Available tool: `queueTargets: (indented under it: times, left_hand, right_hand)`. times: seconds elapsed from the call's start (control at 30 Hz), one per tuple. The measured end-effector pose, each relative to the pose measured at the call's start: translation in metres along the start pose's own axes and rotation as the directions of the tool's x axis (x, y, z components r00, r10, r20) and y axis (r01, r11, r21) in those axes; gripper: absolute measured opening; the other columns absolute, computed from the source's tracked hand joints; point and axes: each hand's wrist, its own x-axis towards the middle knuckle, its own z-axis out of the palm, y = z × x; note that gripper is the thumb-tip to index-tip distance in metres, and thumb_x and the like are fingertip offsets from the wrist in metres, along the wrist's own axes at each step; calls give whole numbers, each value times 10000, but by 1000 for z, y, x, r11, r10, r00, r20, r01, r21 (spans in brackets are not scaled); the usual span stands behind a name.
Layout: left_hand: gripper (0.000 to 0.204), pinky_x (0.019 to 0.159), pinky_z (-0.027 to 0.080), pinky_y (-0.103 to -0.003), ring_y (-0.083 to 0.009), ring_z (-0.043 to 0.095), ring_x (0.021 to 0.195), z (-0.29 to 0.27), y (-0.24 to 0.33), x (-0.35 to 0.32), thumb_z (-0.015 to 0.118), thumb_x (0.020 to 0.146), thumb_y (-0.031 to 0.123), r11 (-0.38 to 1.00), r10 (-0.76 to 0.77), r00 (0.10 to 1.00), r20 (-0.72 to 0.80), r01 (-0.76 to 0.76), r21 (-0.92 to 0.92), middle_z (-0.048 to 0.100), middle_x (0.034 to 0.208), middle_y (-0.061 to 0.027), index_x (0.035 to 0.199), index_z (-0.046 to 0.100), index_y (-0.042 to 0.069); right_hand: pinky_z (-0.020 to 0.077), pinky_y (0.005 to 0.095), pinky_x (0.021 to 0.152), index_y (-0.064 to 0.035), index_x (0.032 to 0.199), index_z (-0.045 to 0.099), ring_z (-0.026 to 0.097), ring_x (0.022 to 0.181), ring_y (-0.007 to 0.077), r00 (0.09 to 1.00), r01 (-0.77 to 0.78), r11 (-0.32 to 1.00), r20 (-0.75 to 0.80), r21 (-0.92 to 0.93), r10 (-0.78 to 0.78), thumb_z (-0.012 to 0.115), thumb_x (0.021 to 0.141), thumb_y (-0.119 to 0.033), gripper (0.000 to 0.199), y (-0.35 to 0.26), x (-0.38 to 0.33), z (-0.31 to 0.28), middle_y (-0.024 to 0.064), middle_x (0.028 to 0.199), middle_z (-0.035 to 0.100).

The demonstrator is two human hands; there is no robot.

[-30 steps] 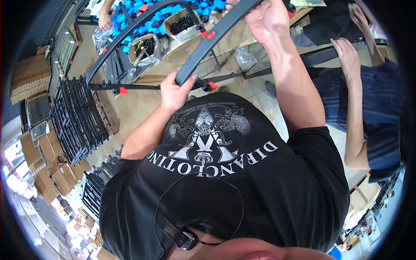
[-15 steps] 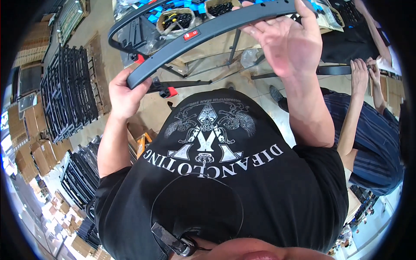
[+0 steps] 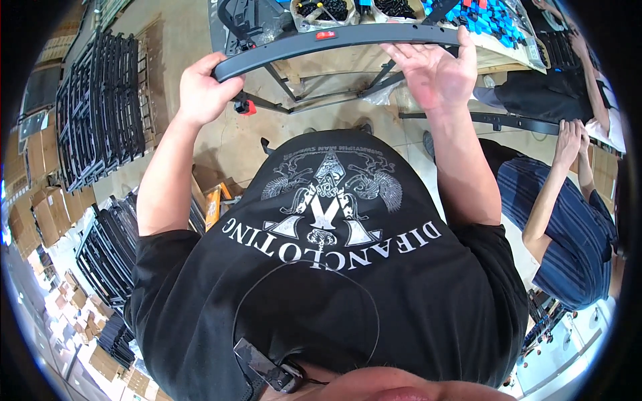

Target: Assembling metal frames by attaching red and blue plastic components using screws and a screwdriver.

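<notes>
I hold a long curved dark grey bar (image 3: 348,39) level in front of my chest, above the floor. My left hand (image 3: 200,90) is closed around its left end. My right hand (image 3: 438,70) rests against the bar's right part with the fingers spread and the palm showing. A small red tag sits on top of the bar near its middle. Under the bar stands a black metal frame (image 3: 301,93) with red clips, on the floor in front of me.
Stacks of black metal frames (image 3: 100,113) lie on the floor at my left, with cardboard boxes (image 3: 40,214) beside them. A table (image 3: 508,50) with bins of small black and blue parts stands ahead. A person in a striped shirt (image 3: 568,227) works at my right.
The bar has swung from a slant to nearly level and closer to my chest. My left hand moved right along with its end; my right hand opened flat against it.
</notes>
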Motion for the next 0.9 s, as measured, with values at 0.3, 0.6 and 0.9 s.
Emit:
queueTargets:
  times: [0.3, 0.6, 0.9]
  left_hand:
    - [233, 668, 513, -278, -89, 603, 706, 10, -3, 38, 783, 757, 195, 998, 39, 999, 20, -40, 37, 657, 747, -26, 910, 711, 36]
    - [165, 614, 480, -263, -68, 565, 650, 6, -3, 56, 777, 758, 161, 1000, 27, 999, 32, -27, 10, 637, 719, 10, 833, 698, 36]
    - [180, 619, 485, -264, -72, 555, 662, 30, -26, 77, 734, 801, 126, 982, 108, 967, -232, -141, -129, 603, 717, 7, 925, 634, 42]
  right_hand:
    - [285, 676, 1190, 121, 1508, 204, 336, 1432, 535, 991, 53, 998, -119, -44, -58, 472, 1003, -539, 874, -17, 21, 0, 341, 1539, 301]
    - [300, 673, 1185, 130, 1474, 261, 341, 1422, 545, 990, 94, 995, -100, -37, -98, 532, 993, -486, 828, -19, 33, 6, 362, 1518, 323]
    - [433, 584, 1074, 130, 1449, 354, 477, 1319, 503, 986, 37, 997, -159, -68, -47, 492, 975, -573, 859, -30, 64, -2, 358, 1422, 451]
